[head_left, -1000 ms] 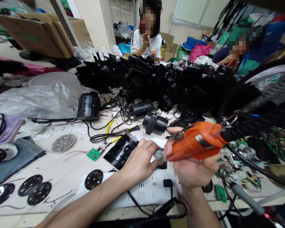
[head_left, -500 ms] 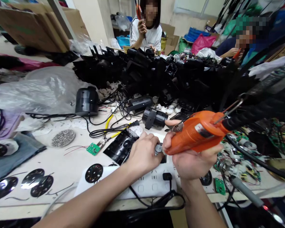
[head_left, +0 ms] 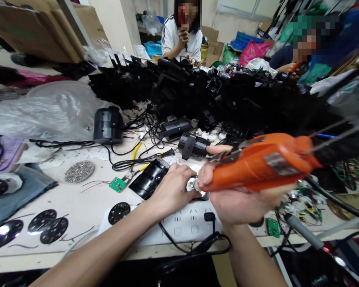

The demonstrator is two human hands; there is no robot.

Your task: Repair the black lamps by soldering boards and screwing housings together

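Note:
My right hand (head_left: 242, 205) is wrapped round an orange electric screwdriver (head_left: 254, 165), which lies almost level with its tip end toward the left. At that end, my left hand (head_left: 175, 187) grips a small round whitish part (head_left: 191, 183), largely covered by the fingers. Screwdriver tip and part meet or nearly meet; the exact contact is hidden. Just left of my left hand rests an open black housing (head_left: 148, 181). Beyond the hands lies a black cylindrical lamp body (head_left: 194, 146). A white power strip (head_left: 170, 231) sits below my wrists.
Yellow-handled pliers (head_left: 135, 153) and a green circuit board (head_left: 117, 184) lie left of the housing. Farther left is a dish of screws (head_left: 79, 171). A soldering iron (head_left: 305, 231) stands at right. Black parts (head_left: 167, 83) are heaped behind; two co-workers sit beyond.
The screwdriver's rear has swung toward me and right, and looks larger. The part in my left hand now shows a white side rather than grey. A co-worker's raised tool has shifted.

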